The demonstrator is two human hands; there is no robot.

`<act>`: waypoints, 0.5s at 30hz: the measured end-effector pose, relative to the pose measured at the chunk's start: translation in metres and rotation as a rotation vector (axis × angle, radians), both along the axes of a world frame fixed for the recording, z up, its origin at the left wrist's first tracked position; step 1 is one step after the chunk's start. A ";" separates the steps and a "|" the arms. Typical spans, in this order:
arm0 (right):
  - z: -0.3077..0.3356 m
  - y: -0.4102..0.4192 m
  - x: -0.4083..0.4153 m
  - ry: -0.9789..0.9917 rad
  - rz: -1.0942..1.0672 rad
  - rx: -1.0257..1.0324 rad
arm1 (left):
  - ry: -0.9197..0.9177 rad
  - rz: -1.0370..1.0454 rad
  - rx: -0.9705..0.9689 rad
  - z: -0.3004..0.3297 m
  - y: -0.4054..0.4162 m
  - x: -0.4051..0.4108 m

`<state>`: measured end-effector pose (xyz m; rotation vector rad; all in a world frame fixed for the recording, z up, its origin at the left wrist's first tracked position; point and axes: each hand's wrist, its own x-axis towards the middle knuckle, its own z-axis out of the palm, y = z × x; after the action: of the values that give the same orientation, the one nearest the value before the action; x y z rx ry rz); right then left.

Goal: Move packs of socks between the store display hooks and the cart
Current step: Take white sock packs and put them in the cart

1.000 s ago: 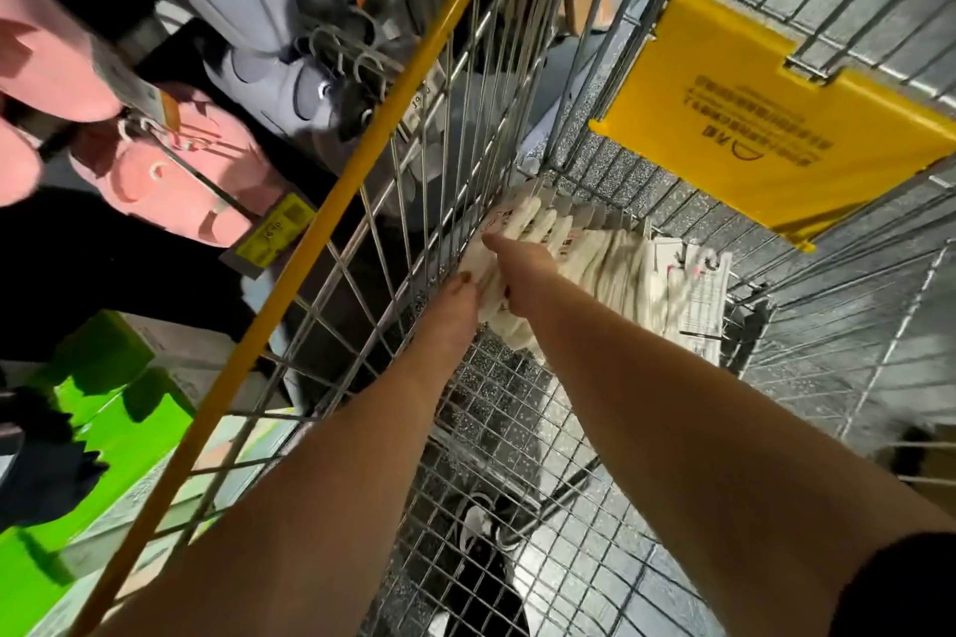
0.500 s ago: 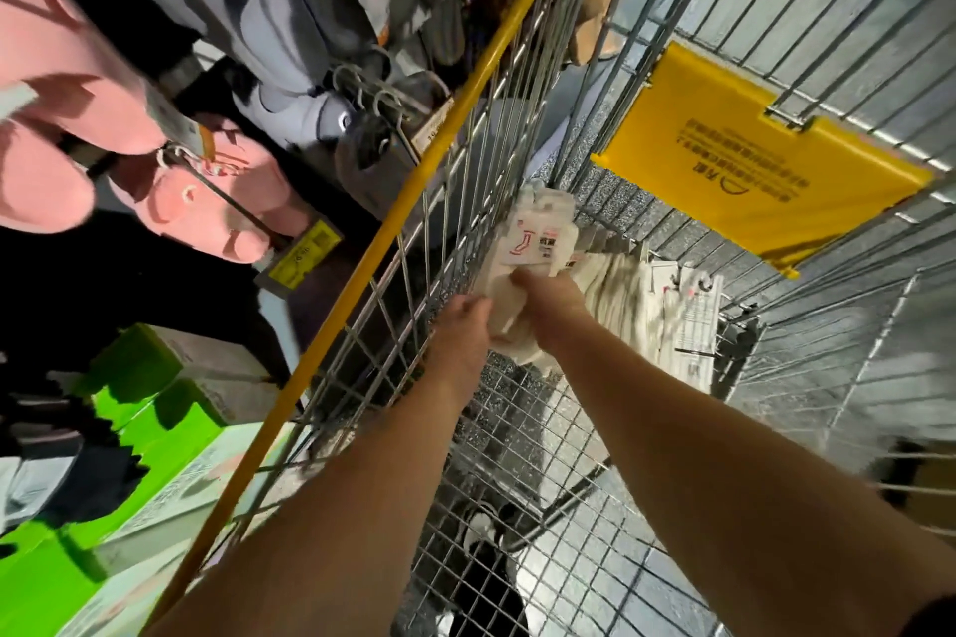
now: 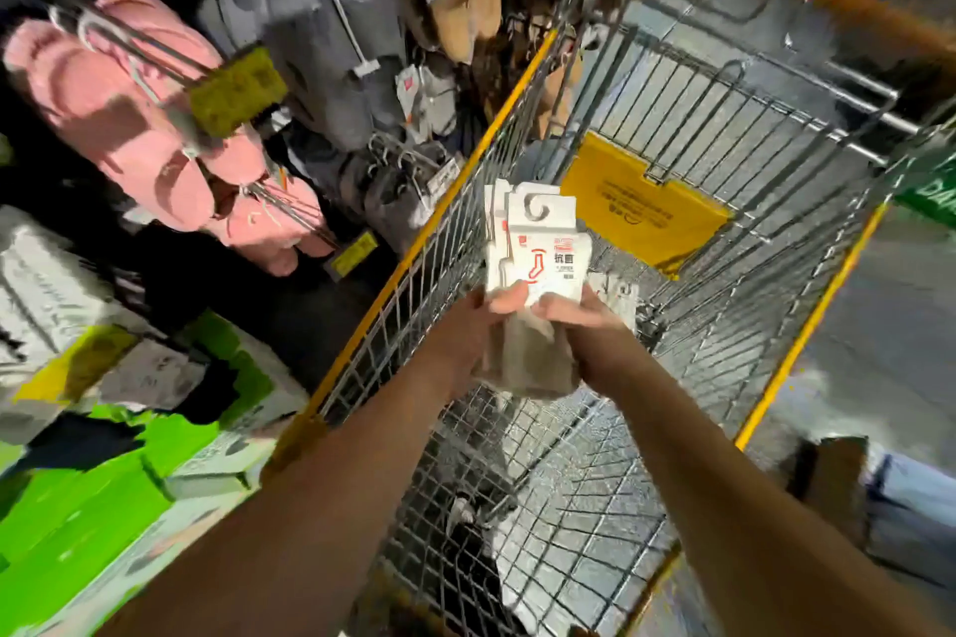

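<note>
While both hands lift together, the head view reads thus:
Sock packs: a small bundle at frame centre, held above the cart's basket, card headers up, sock bodies hanging below.
Left hand: curled round the bundle's left side, thumb across the front card.
Right hand: pinching the right side, fingers closed on the packs.
Handling: likely light; cards stiff, fabric soft and floppy. Several loose packs may fan or slip, so hold at the card just under the hanger holes.
Cart: wire walls, yellow rim running diagonally just left of the bundle, which must clear it.
Display hooks: left of frame, crowded with pink slippers and grey slippers; free hook hard to make out.
Room: open air above the basket; tight near the rack.
</note>
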<state>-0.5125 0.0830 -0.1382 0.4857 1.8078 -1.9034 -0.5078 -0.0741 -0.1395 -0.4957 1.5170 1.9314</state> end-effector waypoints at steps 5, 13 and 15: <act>0.077 -0.024 0.049 0.207 0.063 0.118 | 0.127 0.141 0.104 0.078 -0.021 0.054; 0.211 -0.080 0.103 0.511 -0.008 0.091 | 0.486 0.294 0.015 0.208 -0.069 0.108; 0.243 -0.096 0.110 0.589 0.020 0.075 | 0.546 0.330 0.020 0.239 -0.083 0.122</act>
<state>-0.4024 -0.0129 0.1047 -0.0920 2.2310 -2.1155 -0.3855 -0.1570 0.0999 -0.2221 1.8307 2.4797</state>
